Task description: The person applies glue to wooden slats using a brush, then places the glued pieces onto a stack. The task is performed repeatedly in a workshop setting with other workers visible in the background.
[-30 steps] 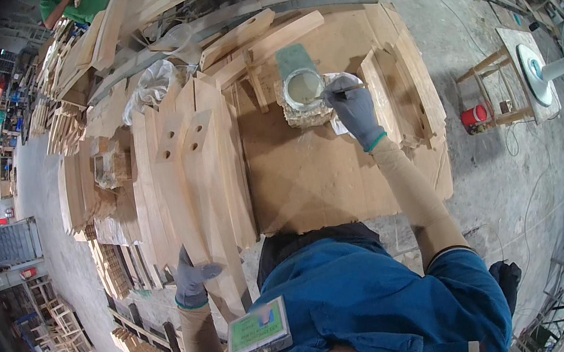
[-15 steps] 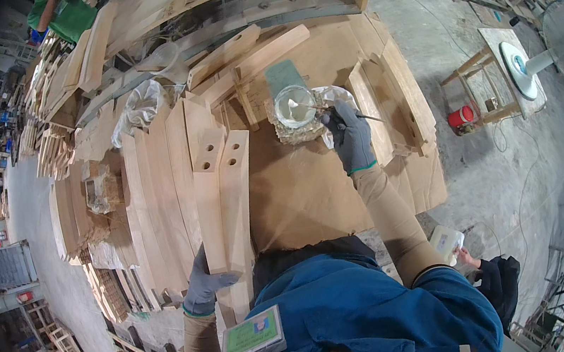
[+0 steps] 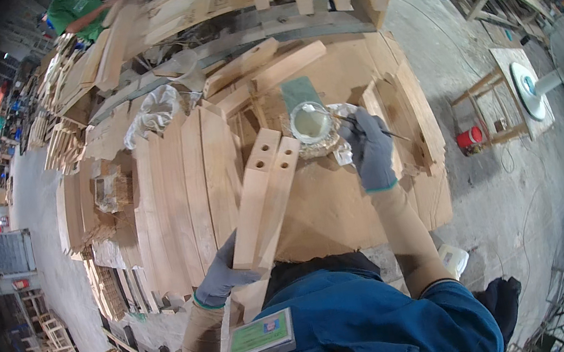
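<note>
My gloved left hand (image 3: pixel 227 272) is closed around the near end of two pale wooden bars (image 3: pixel 257 200) lying side by side. Each bar has two drilled holes at its far end, which angles up toward the jar. Gripped in my gloved right hand (image 3: pixel 372 150) is a thin brush (image 3: pixel 341 117), its handle sticking out to the right. The brush's white tip lies over the rim of an open round jar (image 3: pixel 312 135) of whitish paste, probably glue. That jar stands on a crusted block beside a green flat piece (image 3: pixel 299 91).
Long wooden slats (image 3: pixel 187 210) lie in a row at left, with a crumpled white bag (image 3: pixel 156 111) beyond. More boards (image 3: pixel 405 113) rest along the right of the cardboard-covered table (image 3: pixel 323 220). A fan (image 3: pixel 534 89) stands further right. Someone in green (image 3: pixel 75 14) is at far left.
My left hand has swung the two bars rightward, bringing their drilled ends close to the jar. The brush remains at the jar in my right hand. The whole view has shifted slightly.
</note>
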Motion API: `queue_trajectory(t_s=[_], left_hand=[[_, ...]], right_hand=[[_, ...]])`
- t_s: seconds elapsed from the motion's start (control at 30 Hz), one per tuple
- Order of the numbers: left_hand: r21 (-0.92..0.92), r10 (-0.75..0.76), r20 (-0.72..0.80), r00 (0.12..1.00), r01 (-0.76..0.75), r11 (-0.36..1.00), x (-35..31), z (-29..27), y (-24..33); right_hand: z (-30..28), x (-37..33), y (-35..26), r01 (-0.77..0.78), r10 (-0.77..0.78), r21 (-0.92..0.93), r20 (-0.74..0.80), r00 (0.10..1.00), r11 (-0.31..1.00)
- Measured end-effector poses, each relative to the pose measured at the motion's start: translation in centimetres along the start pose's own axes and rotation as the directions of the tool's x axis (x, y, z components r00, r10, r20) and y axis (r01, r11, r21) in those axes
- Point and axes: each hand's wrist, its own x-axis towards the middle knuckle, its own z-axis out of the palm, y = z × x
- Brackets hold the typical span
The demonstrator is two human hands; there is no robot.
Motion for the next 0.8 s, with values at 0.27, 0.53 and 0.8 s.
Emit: queue_trajectory(t_s=[0.27,0.53,0.8], left_hand=[[0.061,0.018,0.063,0.998,-0.022,0.998,0.1,2.2,2.2],[0.142,0.033,0.064,0.997,-0.042,0.989,0.3,2.5,2.3],[0.168,0.048,0.083,0.995,-0.061,0.984,0.1,2.8,2.6]], right_hand=[[4.4,-5.4,-2.9,0.118,-0.084,-0.158,0.207,0.975,0.98],[4.1,-5.5,-2.3,0.079,-0.053,-0.123,0.199,0.978,0.989],[3.9,-5.4,-2.5,0.031,-0.009,-0.076,0.28,0.96,0.997]])
